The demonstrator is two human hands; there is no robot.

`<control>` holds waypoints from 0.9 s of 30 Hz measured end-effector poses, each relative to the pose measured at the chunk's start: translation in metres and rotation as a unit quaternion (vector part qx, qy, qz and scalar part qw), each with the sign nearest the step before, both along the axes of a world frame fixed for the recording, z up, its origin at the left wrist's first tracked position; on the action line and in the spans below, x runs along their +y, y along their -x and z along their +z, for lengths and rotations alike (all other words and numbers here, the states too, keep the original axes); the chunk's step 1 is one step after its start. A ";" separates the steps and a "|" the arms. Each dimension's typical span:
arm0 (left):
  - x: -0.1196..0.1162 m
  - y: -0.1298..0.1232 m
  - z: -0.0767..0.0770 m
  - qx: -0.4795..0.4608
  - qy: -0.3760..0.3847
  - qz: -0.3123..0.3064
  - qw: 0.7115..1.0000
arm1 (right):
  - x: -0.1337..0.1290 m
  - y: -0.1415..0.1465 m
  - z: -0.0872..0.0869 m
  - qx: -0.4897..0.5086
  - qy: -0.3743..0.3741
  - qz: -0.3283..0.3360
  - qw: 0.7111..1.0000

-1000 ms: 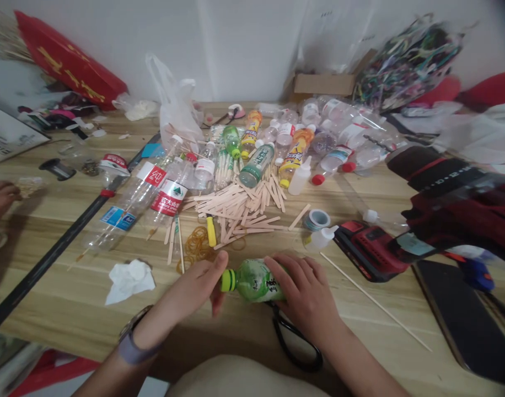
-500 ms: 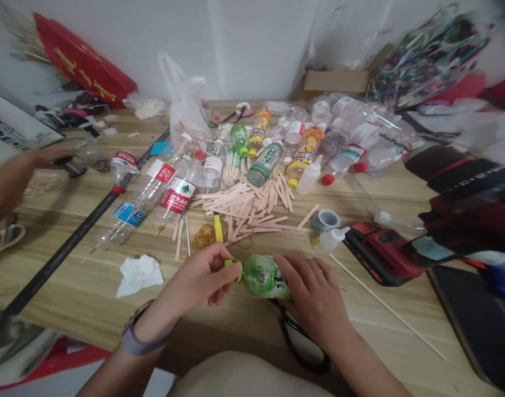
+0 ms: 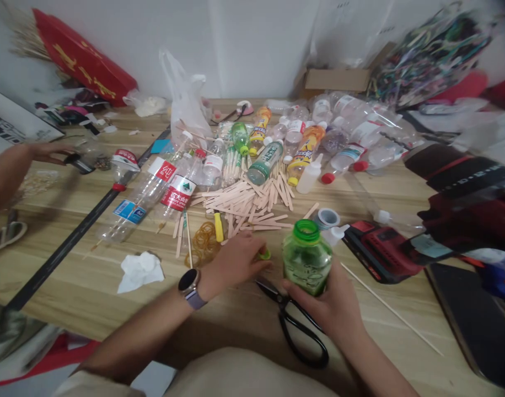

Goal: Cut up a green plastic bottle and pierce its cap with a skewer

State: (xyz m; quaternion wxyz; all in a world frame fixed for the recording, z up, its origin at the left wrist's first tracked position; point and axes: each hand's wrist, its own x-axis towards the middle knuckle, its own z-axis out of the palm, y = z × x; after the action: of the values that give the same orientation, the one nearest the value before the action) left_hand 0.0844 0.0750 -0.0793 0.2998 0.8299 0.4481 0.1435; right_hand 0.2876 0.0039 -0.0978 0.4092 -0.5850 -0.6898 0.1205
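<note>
My right hand (image 3: 333, 303) is wrapped round a green plastic bottle (image 3: 304, 264), held upright with its open threaded mouth facing up. The bottle's lower part is hidden by my fingers. Low over the table, my left hand (image 3: 242, 256) has its fingers closed on a light green bottle cap (image 3: 265, 255), partly hidden behind them. Black-handled scissors (image 3: 283, 300) lie below the bottle, partly covered by my right hand. Popsicle sticks (image 3: 240, 204) are heaped just beyond my left hand, beside rubber bands (image 3: 203, 242) and a yellow-handled tool (image 3: 218, 227).
A red cordless drill (image 3: 401, 242) lies at the right, near a thin wooden stick (image 3: 395, 309). Clear bottles (image 3: 132, 204) and a long black bar (image 3: 66, 248) lie at the left. Another person's hand (image 3: 49, 154) holds a dark cylinder (image 3: 79, 164). Tissue (image 3: 140, 271) lies nearer.
The cap has come off the green bottle and is in my left hand. My right hand has turned the bottle from lying sideways to upright. The scissors are more exposed.
</note>
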 end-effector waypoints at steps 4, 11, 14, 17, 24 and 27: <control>0.020 -0.014 -0.013 0.006 -0.040 -0.069 0.997 | 0.002 -0.004 0.004 0.025 -0.012 -0.029 0.999; 0.009 -0.005 -0.004 -0.027 -0.066 -0.026 0.997 | 0.004 -0.006 0.005 0.030 -0.007 -0.024 0.999; -0.018 0.000 0.008 -0.133 0.017 0.003 0.991 | 0.000 0.001 -0.003 -0.003 -0.001 0.018 1.000; -0.040 -0.002 0.012 -0.258 0.130 0.070 0.955 | -0.008 0.011 -0.008 -0.046 0.006 0.115 0.992; -0.035 0.007 0.007 -0.399 0.239 0.289 0.837 | -0.014 -0.014 -0.002 -0.229 0.015 0.215 0.949; -0.027 0.016 0.006 -0.393 0.252 0.294 0.834 | -0.022 -0.026 -0.007 -0.262 0.011 0.203 0.944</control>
State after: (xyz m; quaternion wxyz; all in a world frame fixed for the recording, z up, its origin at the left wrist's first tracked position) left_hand 0.0681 0.0482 -0.0729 0.5932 0.4280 0.5362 0.4213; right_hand 0.3141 -0.0179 -0.1049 0.1746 -0.4485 -0.8751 0.0515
